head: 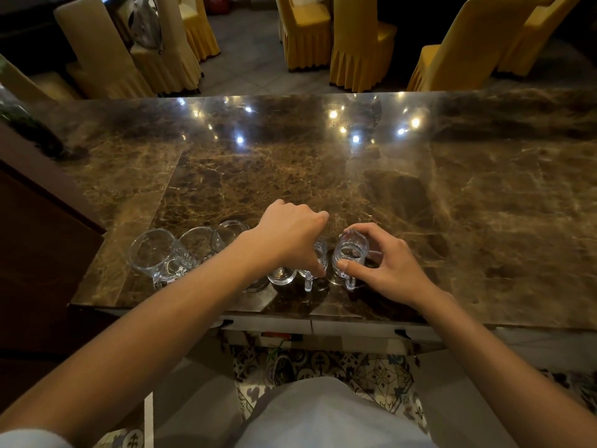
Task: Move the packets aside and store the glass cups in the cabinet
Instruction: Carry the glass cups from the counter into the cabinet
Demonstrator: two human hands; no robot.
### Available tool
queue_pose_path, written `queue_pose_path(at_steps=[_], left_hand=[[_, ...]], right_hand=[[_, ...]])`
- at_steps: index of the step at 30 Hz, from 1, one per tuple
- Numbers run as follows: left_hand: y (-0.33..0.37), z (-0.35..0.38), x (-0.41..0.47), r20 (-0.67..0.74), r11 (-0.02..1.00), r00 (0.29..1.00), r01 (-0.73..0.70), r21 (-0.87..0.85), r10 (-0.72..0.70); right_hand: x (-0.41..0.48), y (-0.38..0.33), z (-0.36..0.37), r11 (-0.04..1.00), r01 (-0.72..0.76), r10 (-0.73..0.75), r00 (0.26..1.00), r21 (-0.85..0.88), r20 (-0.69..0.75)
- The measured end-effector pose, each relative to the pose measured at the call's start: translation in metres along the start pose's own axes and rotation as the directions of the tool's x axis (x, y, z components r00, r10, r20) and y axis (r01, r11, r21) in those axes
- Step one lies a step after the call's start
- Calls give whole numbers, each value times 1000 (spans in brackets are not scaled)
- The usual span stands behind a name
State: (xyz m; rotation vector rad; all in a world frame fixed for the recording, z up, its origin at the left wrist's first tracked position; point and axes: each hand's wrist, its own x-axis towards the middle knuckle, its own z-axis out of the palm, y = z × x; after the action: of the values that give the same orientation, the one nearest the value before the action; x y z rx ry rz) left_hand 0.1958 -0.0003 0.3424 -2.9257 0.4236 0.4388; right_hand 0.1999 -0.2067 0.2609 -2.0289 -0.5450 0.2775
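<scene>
Several clear glass cups with handles stand in a row near the front edge of a brown marble counter (452, 195). My left hand (290, 234) reaches over the row from above, its fingers closed around one cup (318, 263). My right hand (387, 263) grips the rim of the rightmost cup (350, 253) between thumb and fingers. Three more cups (161, 253) stand untouched to the left, and another (281, 276) sits partly hidden under my left wrist. I see no packets and no cabinet interior.
Yellow-covered chairs (358, 43) and beige ones (106, 53) stand on the floor beyond the counter's far edge. A dark wooden unit (38, 227) borders the counter on the left. White drawer fronts with dark handles (323, 324) sit under the front edge. Patterned floor tiles (371, 373) lie below.
</scene>
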Motion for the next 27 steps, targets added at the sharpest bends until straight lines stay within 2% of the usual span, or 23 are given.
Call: queue_pose_path(at_steps=[18,20,21,22,23,24,25,27], left_hand=[[4,-13,-4,111,1000,993,29,9,-30],[5,-16,-14,51,999,998,47,-18,-46],[7,-18,-22,-49,995,997,54,-81,-58],[11,-20,-33,-191,978,978,42,-203,-82],[16,-20,-46,-352,933,928,-10,-359,-126],[22,-19,-61,-492,858,849,-97,-504,-193],[29,-15,-76,-581,765,765,-191,-615,-277],[44,1,-103,-595,579,657,-283,-765,-464]], right_hand=[[-10,-3,0,1000,-20,20,999,1,37],[-14,-3,0,999,-27,26,999,25,22],[-17,-3,-1,998,-32,32,999,53,-1],[-21,-3,-2,995,-35,39,998,89,-39],[-26,-3,-3,991,-33,45,995,127,-92],[-31,-2,-4,986,-25,52,987,166,-155],[-38,-2,-5,978,-16,63,973,207,-223],[-50,-1,-5,958,14,93,930,286,-356]])
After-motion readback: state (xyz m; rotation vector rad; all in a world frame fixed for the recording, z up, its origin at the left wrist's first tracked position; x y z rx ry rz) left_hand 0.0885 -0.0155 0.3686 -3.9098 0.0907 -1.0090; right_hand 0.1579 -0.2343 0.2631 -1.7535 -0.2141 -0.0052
